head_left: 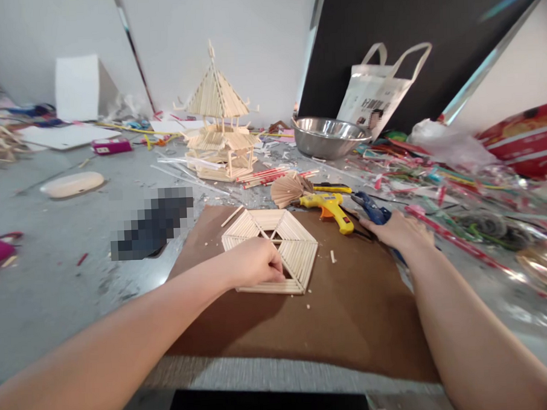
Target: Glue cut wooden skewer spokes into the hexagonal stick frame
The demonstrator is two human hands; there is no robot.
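Observation:
A flat hexagonal panel of thin wooden sticks [302, 246], with openings near its middle, lies on a brown sheet [342, 329]. My left hand [258, 263] rests over the panel's lower left part, fingers curled together; what they hold, if anything, is hidden. My right hand [401, 232] reaches to the sheet's right edge, with its thumb stretched out, over blue-handled pliers [373, 209] that it partly covers. Just left of the pliers is a yellow glue gun [330, 207]. One short stick [332, 257] lies right of the panel, and another [231, 216] at its upper left.
Behind the sheet stands a stick pagoda model [220, 141], with red-tipped sticks [265, 176] beside it. A metal bowl [329, 137] and a white bag [375, 95] are farther back. Plastic scraps and tape [478, 220] crowd the right. A blurred dark object [154, 225] lies left.

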